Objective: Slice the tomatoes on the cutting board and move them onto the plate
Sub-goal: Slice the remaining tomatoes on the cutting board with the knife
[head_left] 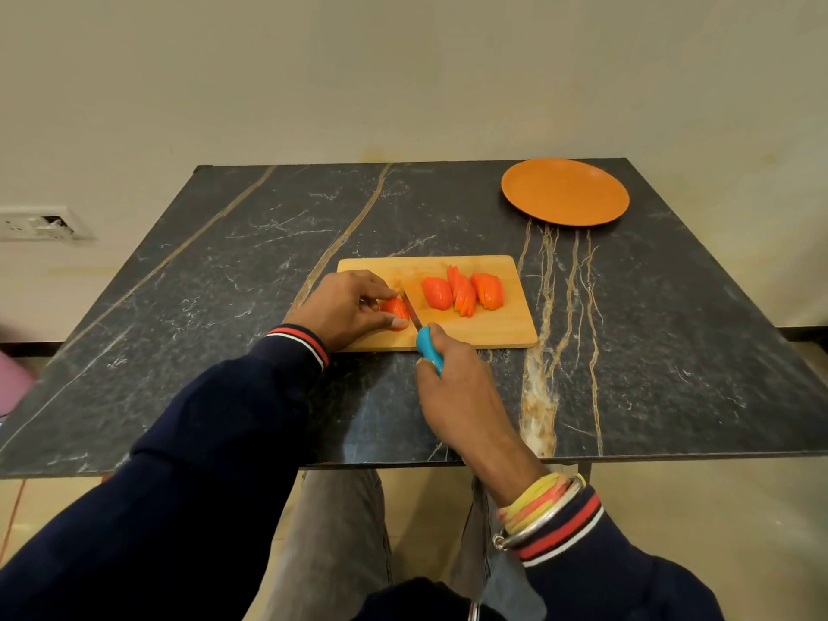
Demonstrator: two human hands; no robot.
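A wooden cutting board lies in the middle of the dark marble table. At the board's left end my left hand pins a red tomato piece with its fingertips. My right hand grips a knife by its blue handle; the blade rests against the right side of that tomato piece. Three fanned groups of tomato slices lie on the right half of the board. An orange plate with nothing on it sits at the table's far right corner.
The marble table has its near edge just above my lap, and its right edge runs past the plate. A wall stands behind the table, with a white socket panel at the left. A pink object shows at the left edge.
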